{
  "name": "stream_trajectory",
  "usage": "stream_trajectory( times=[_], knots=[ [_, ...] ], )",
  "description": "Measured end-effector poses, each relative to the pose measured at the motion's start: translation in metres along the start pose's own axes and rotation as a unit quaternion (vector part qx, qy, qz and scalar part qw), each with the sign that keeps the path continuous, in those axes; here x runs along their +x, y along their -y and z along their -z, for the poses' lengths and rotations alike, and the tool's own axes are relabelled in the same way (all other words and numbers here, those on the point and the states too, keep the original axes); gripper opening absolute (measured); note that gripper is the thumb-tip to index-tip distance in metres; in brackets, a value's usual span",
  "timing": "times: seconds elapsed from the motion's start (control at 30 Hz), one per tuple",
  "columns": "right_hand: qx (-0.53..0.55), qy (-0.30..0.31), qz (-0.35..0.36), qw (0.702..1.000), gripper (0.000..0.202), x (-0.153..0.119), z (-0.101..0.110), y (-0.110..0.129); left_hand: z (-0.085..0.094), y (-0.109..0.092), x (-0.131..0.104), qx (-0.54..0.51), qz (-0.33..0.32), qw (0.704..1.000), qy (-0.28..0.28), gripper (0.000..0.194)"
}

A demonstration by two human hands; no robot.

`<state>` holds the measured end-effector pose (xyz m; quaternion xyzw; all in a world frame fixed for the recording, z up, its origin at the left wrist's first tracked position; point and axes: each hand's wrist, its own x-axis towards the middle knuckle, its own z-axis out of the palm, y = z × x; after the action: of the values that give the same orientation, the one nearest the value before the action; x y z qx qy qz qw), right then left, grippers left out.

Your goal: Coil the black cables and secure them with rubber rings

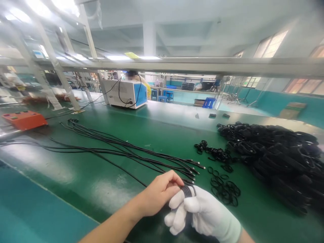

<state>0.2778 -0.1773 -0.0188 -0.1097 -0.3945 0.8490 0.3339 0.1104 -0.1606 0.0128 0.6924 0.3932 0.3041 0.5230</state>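
My right hand (206, 211), in a white glove, is closed around a coil of black cable (186, 191). Bare fingers of my left hand (160, 192) pinch the cable at the coil's left side; the fingertips are partly hidden. Beyond my hands, several straight black USB cables (152, 156) lie across the green table, their metal plugs toward me. A scatter of small black loops (224, 189) lies just right of my gloved hand, with more tangled loops (219, 154) behind it.
A big heap of bundled black cables (275, 158) covers the table's right side. At the back stands a white and blue machine (126, 93); an orange box (24, 120) sits at far left. A metal shelf rail (177, 64) crosses overhead. A person is partly visible behind the machine.
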Motion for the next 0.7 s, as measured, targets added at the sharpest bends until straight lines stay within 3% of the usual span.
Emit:
stream_trajectory(
  times=[0.13, 0.3, 0.5, 0.57, 0.7],
  knots=[
    [-0.071, 0.02, -0.013, 0.997, 0.027, -0.002, -0.004, 0.008, -0.005, 0.004, -0.004, -0.037, -0.001, 0.999, 0.003, 0.011],
    [-0.164, 0.028, -0.05, 0.985, 0.028, -0.008, -0.008, 0.015, -0.023, 0.01, -0.009, -0.004, -0.053, 0.994, -0.092, 0.014],
    [-0.206, 0.021, -0.078, 0.975, 0.024, -0.017, -0.005, 0.019, -0.044, 0.013, -0.015, 0.048, -0.217, 0.951, -0.214, 0.015],
    [-0.226, 0.02, -0.084, 0.97, 0.024, -0.02, -0.005, 0.022, -0.043, 0.007, -0.017, 0.084, -0.224, 0.953, -0.187, 0.023],
    [-0.288, 0.002, -0.112, 0.951, 0.026, -0.029, -0.014, 0.035, -0.037, -0.009, -0.021, 0.145, -0.232, 0.96, -0.058, 0.037]
  ],
)
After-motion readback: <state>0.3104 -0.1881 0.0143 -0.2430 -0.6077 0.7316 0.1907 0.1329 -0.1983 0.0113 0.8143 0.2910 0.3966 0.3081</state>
